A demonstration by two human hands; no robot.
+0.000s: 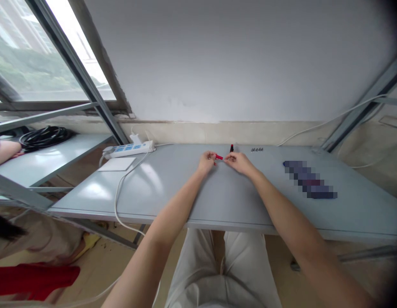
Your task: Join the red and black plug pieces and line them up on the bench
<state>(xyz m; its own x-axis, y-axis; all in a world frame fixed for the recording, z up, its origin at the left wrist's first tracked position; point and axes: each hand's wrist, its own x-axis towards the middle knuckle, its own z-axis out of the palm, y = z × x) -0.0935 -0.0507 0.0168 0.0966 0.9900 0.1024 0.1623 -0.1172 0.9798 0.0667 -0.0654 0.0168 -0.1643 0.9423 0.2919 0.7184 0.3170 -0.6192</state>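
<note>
Both my hands meet over the far middle of the grey table (217,201). My left hand (206,161) and my right hand (237,161) pinch the two ends of a small red piece (219,157) held between them, fingers closed. Just behind it a small dark, red-tipped object (231,148) stands upright on the table. A short row of tiny dark parts (256,149) lies to the right of that.
A white power strip (129,149) with its cable (119,194) and a white card (117,164) lie at the table's left. A blurred-out dark object (309,179) lies at the right. Another person's arm (4,152) rests on the neighbouring table beside coiled black cable (44,137).
</note>
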